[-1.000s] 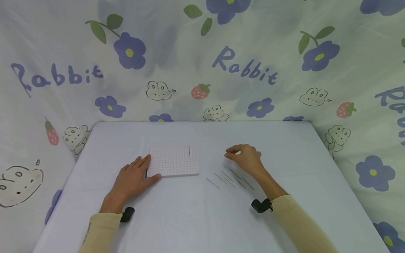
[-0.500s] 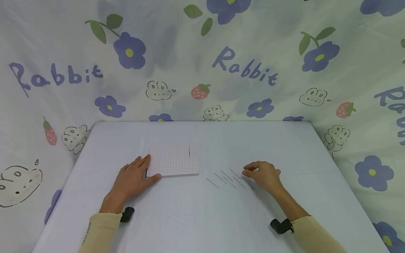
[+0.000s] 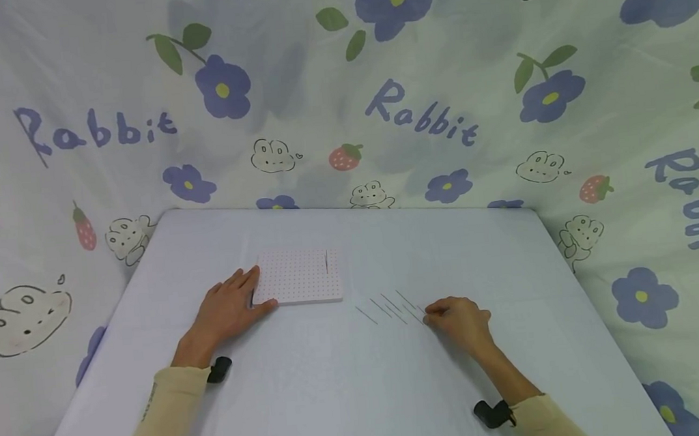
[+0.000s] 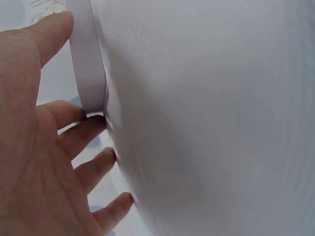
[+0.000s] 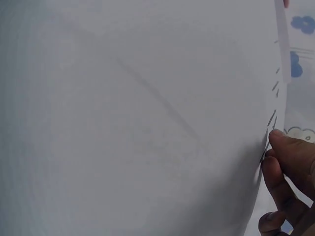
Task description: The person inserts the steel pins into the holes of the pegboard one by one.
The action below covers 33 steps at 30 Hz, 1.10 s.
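A white board (image 3: pixel 297 277) dotted with a grid of small holes lies flat on the table. Near its far right corner a thin dark stick (image 3: pixel 327 261) stands up from it. My left hand (image 3: pixel 229 309) rests at the board's left side, fingers spread, with the thumb on the near edge; the left wrist view shows the board's edge (image 4: pixel 88 64) between thumb and fingers. To the right of the board, my right hand (image 3: pixel 461 322) is down at the table, thumb and forefinger pinching a thin dark stick (image 5: pixel 263 153), mostly hidden by the fingertips.
Several more thin dark sticks (image 3: pixel 387 305) lie slanted, side by side, between the board and my right hand. The white table (image 3: pixel 313 385) ends at the back against a curtain (image 3: pixel 303 98) printed with flowers and rabbits.
My right hand has come down from beside the board, rightward and nearer to me, to the rightmost stick on the table. The left hand and board have stayed put.
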Motion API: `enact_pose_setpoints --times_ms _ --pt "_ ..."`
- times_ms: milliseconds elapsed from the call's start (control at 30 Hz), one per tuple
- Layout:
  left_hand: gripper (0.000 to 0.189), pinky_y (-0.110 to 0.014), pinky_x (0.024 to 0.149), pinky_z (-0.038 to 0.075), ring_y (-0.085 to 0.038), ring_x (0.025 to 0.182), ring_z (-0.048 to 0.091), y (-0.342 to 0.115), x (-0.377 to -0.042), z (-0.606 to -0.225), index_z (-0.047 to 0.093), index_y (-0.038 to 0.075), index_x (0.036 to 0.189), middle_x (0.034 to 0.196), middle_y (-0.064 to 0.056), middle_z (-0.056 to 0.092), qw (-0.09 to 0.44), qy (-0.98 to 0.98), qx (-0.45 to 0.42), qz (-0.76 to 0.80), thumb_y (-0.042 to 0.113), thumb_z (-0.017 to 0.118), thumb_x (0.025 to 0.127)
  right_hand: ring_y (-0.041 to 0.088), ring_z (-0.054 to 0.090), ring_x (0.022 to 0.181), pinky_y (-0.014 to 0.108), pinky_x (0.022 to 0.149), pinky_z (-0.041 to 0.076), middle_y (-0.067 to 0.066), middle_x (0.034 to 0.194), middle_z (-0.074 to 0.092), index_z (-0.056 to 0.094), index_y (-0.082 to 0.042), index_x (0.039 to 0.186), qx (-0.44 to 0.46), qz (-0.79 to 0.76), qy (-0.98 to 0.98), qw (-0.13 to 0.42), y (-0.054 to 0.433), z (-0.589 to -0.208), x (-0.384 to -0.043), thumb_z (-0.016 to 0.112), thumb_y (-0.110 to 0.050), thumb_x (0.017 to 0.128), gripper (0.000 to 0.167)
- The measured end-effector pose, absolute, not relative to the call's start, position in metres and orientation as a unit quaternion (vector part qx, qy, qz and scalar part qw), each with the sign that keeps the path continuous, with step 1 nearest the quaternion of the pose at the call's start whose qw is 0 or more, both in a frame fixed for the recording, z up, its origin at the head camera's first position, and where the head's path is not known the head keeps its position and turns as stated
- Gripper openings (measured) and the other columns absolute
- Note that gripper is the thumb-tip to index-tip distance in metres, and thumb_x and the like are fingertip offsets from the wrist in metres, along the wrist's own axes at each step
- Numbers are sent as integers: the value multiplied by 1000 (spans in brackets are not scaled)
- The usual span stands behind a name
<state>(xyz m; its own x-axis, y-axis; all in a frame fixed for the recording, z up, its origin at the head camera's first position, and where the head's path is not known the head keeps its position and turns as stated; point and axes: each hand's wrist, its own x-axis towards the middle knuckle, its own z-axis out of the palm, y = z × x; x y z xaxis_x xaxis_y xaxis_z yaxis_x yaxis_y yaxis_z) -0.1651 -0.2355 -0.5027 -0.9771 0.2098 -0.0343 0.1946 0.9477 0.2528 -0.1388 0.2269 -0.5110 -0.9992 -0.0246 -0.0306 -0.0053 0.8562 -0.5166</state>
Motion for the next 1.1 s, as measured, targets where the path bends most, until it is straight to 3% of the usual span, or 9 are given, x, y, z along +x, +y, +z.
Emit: enact_pose_setpoints --times_ms 400,700,1100 --pt "93 -67 114 25 -46 146 29 -236 -166 -505 30 -2 156 158 -25 34 33 986 103 128 61 59 94 24 70 92 45 73 31 -1 101 78 81 -24 94 -15 -264 964 -1 226 -513 -135 82 -33 83 14" --pt "92 -66 114 25 -45 147 29 -238 -165 -505 32 -2 156 159 -23 35 25 984 110 134 62 58 94 26 66 98 44 76 31 -3 101 77 82 -24 92 -11 -259 966 -4 224 -513 -134 82 -35 83 14" --pt "94 -67 115 24 -45 148 28 -238 -166 -505 29 0 157 159 -24 33 34 985 107 133 65 56 94 15 57 82 42 71 30 -9 93 76 83 -25 87 -20 -227 974 -19 220 -512 -130 82 -33 83 9"
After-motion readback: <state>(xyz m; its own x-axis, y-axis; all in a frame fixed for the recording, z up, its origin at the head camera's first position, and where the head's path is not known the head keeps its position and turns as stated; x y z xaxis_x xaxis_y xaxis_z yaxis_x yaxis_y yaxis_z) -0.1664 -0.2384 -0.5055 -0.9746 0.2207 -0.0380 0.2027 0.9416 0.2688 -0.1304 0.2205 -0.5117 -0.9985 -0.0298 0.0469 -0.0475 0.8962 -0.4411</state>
